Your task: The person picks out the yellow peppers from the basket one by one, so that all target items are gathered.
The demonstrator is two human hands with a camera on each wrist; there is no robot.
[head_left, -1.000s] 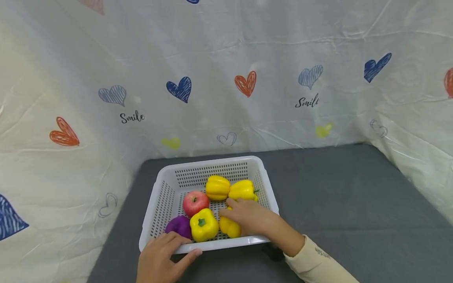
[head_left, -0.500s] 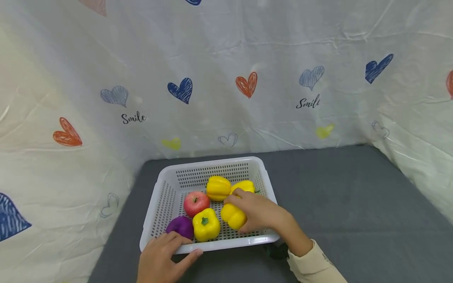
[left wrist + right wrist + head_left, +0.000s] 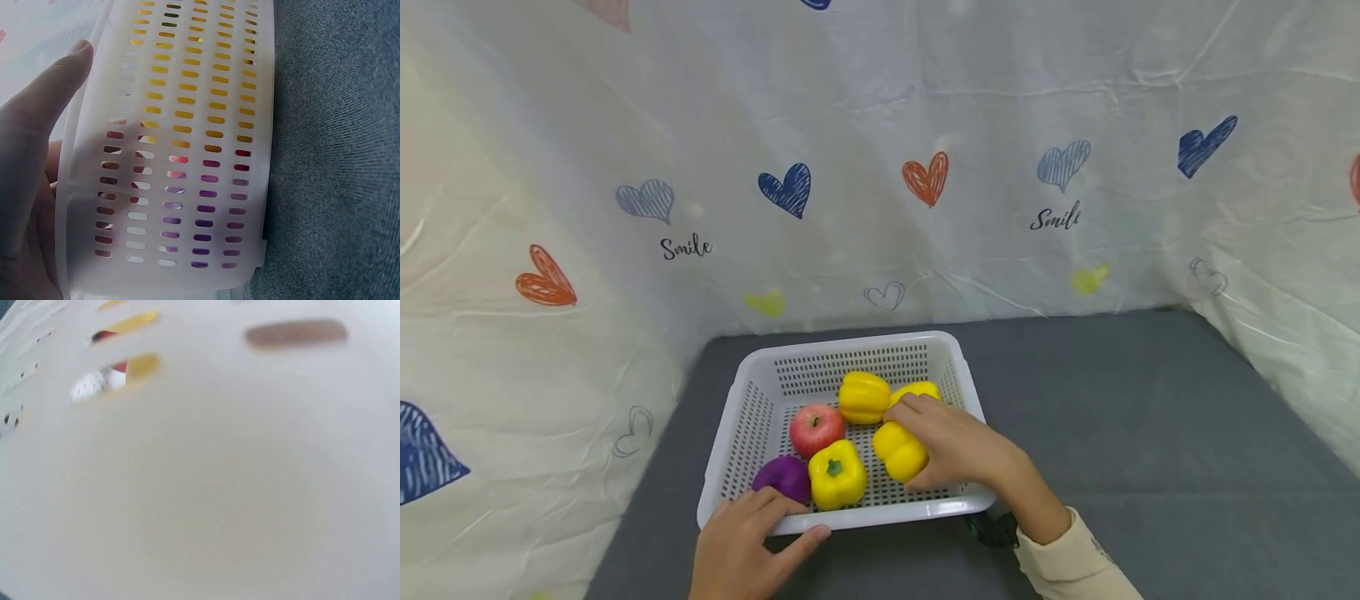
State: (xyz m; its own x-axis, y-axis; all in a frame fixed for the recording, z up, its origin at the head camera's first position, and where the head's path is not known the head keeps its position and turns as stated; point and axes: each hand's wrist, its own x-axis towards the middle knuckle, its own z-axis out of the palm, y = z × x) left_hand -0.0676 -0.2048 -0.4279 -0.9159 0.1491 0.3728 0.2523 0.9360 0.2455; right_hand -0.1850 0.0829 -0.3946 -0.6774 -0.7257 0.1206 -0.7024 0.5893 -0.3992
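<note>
A white slotted plastic basket point(image 3: 887, 517) holds several yellow bell peppers, a red apple point(image 3: 816, 430) and a smooth purple piece point(image 3: 785, 477). My left hand point(image 3: 747, 542) grips its front left rim, fingers over the edge and thumb outside. In the left wrist view that thumb lies along the rim of the upright wall. Inside the right half, my right hand point(image 3: 958, 442) holds a yellow bell pepper point(image 3: 898, 452) between fingers and thumb. Another pepper point(image 3: 917, 388) is partly hidden behind those fingers. A pepper with a green stem point(image 3: 838, 475) sits beside the purple piece; one more point(image 3: 864, 397) lies at the back.
The basket stands on a dark grey cloth-covered table point(image 3: 1112, 433). A pale sheet point(image 3: 850, 250) printed with hearts hangs behind and at both sides. In the right wrist view the basket wall point(image 3: 219, 487) fills nearly everything, close to the camera.
My right hand has taken hold of the front right pepper and shifted it slightly right, tilting it. The stemmed pepper has moved slightly right. My left hand stays on the rim.
</note>
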